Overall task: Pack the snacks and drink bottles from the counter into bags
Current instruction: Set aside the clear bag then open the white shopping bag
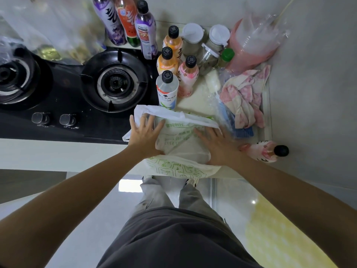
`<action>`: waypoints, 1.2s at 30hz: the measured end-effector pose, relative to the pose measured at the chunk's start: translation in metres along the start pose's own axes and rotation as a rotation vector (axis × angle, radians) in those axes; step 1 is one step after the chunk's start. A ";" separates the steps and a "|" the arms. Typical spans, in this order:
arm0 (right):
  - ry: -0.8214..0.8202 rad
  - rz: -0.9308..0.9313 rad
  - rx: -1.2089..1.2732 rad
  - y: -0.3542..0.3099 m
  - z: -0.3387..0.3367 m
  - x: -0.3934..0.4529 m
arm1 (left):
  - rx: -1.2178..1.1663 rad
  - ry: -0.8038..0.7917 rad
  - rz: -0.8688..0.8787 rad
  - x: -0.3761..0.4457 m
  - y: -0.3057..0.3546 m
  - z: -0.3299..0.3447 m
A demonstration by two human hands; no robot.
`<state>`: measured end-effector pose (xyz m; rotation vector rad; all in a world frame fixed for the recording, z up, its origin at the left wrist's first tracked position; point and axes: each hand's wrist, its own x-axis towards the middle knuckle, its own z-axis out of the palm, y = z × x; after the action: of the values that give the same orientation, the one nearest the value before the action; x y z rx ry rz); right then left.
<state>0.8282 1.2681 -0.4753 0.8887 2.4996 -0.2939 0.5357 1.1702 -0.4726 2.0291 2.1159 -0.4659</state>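
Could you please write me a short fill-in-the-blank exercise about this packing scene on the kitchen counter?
1. Both hands, left hand and right hand, press flat on a white plastic ____ printed in green.
2. The pink bottle by the right hand lies on its ____.
3. Every upright drink bottle, such as the clear bottle, has a ____ cap.
4. Left of the bottles sits a black gas ____.

Missing words: bag; side; black; stove

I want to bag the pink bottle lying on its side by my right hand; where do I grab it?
Grip the pink bottle around its body, from above. It lies flat, black cap pointing right and away from the right hand, so the near, wider end is closest.
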 end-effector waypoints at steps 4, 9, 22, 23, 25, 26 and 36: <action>-0.017 0.050 -0.060 0.005 -0.002 0.000 | 0.034 -0.029 -0.039 -0.002 0.007 -0.006; 0.059 0.040 -0.002 0.001 -0.016 -0.003 | -0.028 0.136 0.060 -0.010 0.006 -0.012; 0.000 0.087 -0.006 -0.008 0.001 -0.005 | 0.001 -0.064 0.072 -0.030 0.017 0.007; 0.003 0.107 -0.008 -0.006 0.000 -0.005 | -0.001 -0.081 0.062 -0.030 0.019 0.006; 0.021 0.139 -0.008 -0.003 0.000 -0.004 | 0.008 -0.112 0.042 -0.027 0.021 0.004; 0.028 0.142 -0.012 -0.003 -0.001 -0.003 | 0.013 -0.119 0.037 -0.026 0.022 0.002; 0.295 0.039 0.072 -0.018 -0.017 -0.013 | 0.092 -0.035 0.035 -0.037 0.013 -0.032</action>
<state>0.8190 1.2529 -0.4538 1.0776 2.7508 -0.2568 0.5534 1.1467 -0.4316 2.0871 2.0720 -0.5991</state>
